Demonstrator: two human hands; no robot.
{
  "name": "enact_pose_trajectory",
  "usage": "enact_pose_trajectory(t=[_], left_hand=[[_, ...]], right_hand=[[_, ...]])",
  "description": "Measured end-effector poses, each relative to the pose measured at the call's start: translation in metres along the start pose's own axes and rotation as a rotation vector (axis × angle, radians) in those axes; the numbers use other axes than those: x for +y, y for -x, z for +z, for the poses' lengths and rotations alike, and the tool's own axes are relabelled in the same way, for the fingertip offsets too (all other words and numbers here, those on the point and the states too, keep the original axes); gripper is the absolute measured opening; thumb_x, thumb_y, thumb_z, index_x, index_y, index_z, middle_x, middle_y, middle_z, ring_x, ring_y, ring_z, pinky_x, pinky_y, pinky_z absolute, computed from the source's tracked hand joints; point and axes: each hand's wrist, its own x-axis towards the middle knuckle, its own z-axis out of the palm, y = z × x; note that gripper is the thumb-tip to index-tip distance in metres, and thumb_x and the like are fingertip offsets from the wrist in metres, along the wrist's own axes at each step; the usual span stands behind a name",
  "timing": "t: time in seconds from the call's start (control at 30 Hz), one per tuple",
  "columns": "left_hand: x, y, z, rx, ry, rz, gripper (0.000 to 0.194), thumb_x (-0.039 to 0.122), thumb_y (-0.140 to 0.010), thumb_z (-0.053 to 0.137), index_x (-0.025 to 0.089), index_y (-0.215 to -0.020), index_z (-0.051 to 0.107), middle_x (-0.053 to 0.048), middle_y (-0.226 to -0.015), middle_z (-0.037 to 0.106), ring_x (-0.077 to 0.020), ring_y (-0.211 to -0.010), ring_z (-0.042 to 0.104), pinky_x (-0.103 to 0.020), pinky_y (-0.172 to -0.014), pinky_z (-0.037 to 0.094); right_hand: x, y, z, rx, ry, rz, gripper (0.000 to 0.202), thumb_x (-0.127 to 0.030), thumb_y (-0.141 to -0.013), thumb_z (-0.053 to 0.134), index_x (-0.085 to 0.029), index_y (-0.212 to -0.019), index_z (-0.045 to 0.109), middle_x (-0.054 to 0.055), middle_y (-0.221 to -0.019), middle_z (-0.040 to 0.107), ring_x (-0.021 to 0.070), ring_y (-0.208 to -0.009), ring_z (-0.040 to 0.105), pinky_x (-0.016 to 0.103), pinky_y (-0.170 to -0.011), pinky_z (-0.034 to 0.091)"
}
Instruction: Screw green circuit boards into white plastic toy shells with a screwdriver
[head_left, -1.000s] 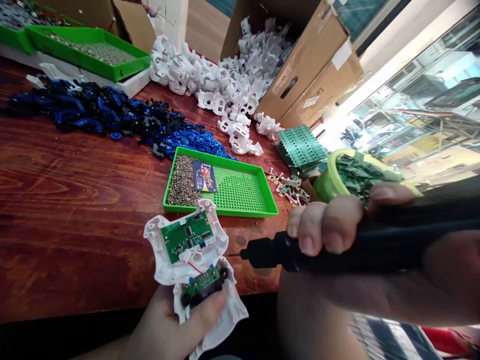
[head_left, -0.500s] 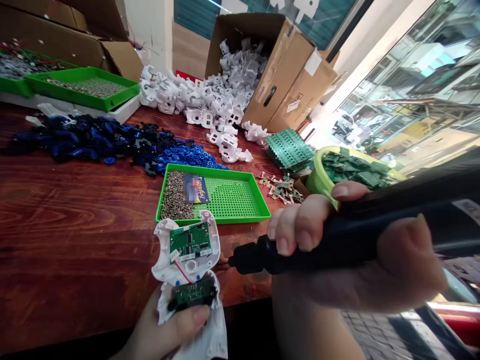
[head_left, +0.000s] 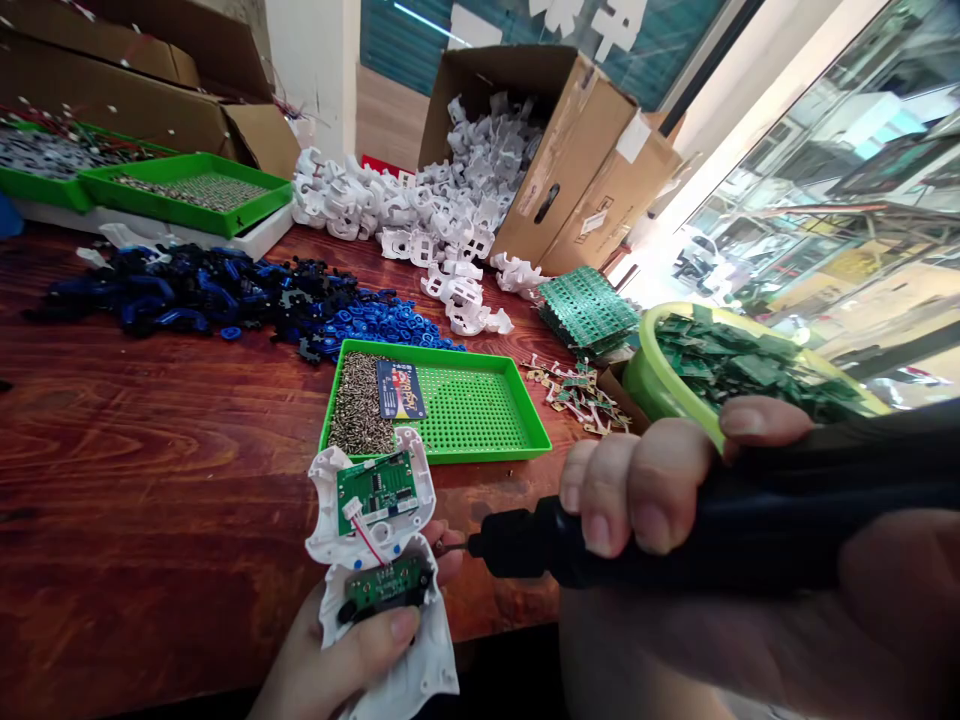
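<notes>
My left hand point(head_left: 360, 655) is closed around an opened white plastic housing point(head_left: 409, 660), its thumb over the lower half and its fingertips showing at the right edge. A green circuit board point(head_left: 377, 490) sits in the upper half. The lower half holds a smaller circuit board point(head_left: 386, 588) with black parts beside it. A red and white wire point(head_left: 367, 537) with a white connector runs between the halves. My right hand point(head_left: 660, 500) grips a black electric screwdriver point(head_left: 517, 543) lying almost level. Its thin bit points left at my left fingertips, beside the housing; exact contact cannot be made out.
Behind the housing lies a green tray point(head_left: 487, 455) with small screws point(head_left: 360, 400) and a printed card point(head_left: 400, 390). Blue and black parts point(head_left: 195, 285), white shells point(head_left: 360, 200) and a cardboard box point(head_left: 555, 170) stand farther back. A yellow-green basin point(head_left: 645, 370) holds circuit boards at right.
The view has shifted slightly, and the screwdriver sits lower and farther right in it. My left fingertips now show more plainly by the bit. Both hands keep their holds.
</notes>
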Motion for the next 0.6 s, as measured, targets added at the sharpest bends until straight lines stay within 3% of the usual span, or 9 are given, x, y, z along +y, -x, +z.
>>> enact_pose_trajectory(t=[0.13, 0.33, 0.47, 0.6], left_hand=[[-0.0058, -0.0048, -0.0040, 0.012, -0.044, 0.075, 0.039, 0.015, -0.057, 0.082, 0.030, -0.093, 0.075, 0.002, -0.101, 0.076, -0.0247, -0.100, 0.068, -0.020, -0.079, 0.056], [-0.0074, -0.0028, -0.0032, 0.045, -0.056, 0.041, 0.040, 0.022, -0.053, 0.084, 0.030, -0.091, 0.076, -0.001, -0.094, 0.077, -0.0295, -0.111, 0.061, -0.028, -0.091, 0.052], [-0.0066, 0.0015, -0.0003, 0.082, -0.072, 0.028, 0.041, 0.026, -0.052, 0.084, 0.030, -0.092, 0.075, 0.001, -0.105, 0.075, -0.0300, -0.114, 0.059, -0.028, -0.089, 0.052], [-0.0084, 0.0016, -0.0017, 0.068, -0.100, 0.029, 0.051, 0.030, -0.052, 0.084, 0.028, -0.102, 0.072, -0.002, -0.106, 0.074, -0.0314, -0.117, 0.056, -0.032, -0.099, 0.046]], right_hand=[[0.0010, 0.0046, -0.0019, -0.051, 0.006, -0.008, 0.024, -0.045, -0.089, 0.050, -0.023, -0.092, 0.057, -0.003, -0.054, 0.055, 0.0146, -0.043, 0.054, 0.034, -0.047, 0.048], [0.0013, 0.0066, 0.0037, -0.038, 0.074, 0.006, 0.025, -0.045, -0.080, 0.063, -0.024, -0.091, 0.055, -0.004, -0.055, 0.055, 0.0159, -0.044, 0.055, 0.035, -0.048, 0.049], [0.0021, 0.0087, 0.0002, -0.092, 0.113, -0.047, 0.032, -0.047, -0.077, 0.066, -0.023, -0.094, 0.053, -0.004, -0.056, 0.055, 0.0160, -0.044, 0.055, 0.037, -0.049, 0.050], [0.0044, 0.0104, 0.0017, -0.096, 0.123, -0.078, 0.033, -0.045, -0.078, 0.065, -0.022, -0.097, 0.052, -0.003, -0.058, 0.055, 0.0165, -0.045, 0.055, 0.034, -0.044, 0.048]])
